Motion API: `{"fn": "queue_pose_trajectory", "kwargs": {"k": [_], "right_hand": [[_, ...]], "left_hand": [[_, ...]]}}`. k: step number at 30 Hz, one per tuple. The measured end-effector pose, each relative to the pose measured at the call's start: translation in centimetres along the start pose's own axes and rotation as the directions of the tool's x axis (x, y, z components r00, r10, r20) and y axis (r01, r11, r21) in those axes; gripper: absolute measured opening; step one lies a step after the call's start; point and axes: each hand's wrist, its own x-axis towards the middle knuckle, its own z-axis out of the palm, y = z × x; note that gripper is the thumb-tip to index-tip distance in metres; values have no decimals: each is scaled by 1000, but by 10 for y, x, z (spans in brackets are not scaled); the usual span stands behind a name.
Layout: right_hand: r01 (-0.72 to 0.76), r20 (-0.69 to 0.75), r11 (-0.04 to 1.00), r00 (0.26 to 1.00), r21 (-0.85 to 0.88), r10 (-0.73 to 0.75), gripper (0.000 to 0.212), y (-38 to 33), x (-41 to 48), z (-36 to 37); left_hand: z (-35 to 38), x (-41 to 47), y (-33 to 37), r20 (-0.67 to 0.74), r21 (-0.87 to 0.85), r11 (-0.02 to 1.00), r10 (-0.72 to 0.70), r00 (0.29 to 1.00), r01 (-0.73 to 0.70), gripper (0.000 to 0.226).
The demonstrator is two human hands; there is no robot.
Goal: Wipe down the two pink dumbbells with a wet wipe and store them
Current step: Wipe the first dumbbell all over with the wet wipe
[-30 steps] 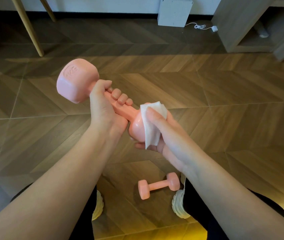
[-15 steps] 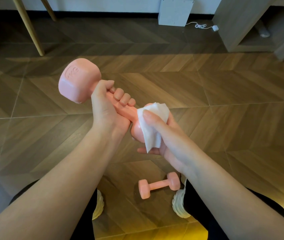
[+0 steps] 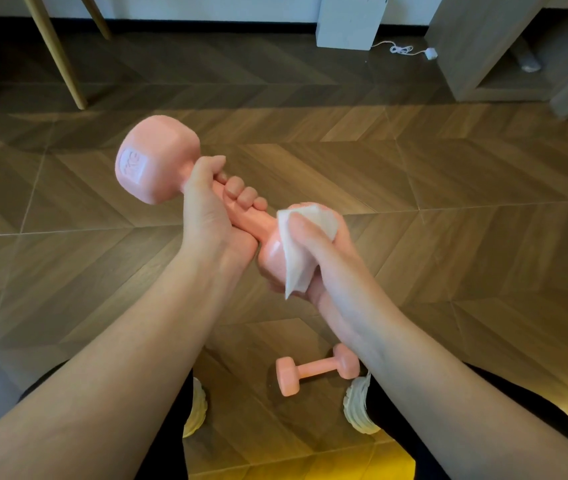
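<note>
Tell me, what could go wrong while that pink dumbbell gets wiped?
1. Only the left hand grips the raised dumbbell, by its handle, while the right hand rubs the wipe over its lower end. If moisture makes it slippery, it might drop toward the shoes below.
2. The second dumbbell lies on the floor between them; stepping away, the person could trip on it.

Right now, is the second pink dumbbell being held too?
No, the second dumbbell lies untouched on the floor, beside the right shoe.
</note>
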Motion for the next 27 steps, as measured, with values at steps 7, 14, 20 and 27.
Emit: {"fn": "queue_pose_trajectory", "kwargs": {"k": [7, 14, 20, 27], "right_hand": [[-24, 186, 997, 982, 72, 10, 56, -5, 1, -11], [1, 2, 999, 1000, -47, -1, 57, 0, 0, -2], [-30, 154, 999, 988, 24, 26, 47, -12, 0, -15], [22, 69, 999, 997, -49, -19, 67, -3, -4, -7]], "left_hand": [[0, 1, 4, -18, -44, 999, -27, 999, 26, 34], [1, -5, -3, 29, 18, 1000, -8, 1000, 7, 31], [3, 0, 4, 3, -35, 999, -13, 1000, 13, 34], [0, -4, -1, 20, 1, 1000, -14, 1000, 14, 32]]}}
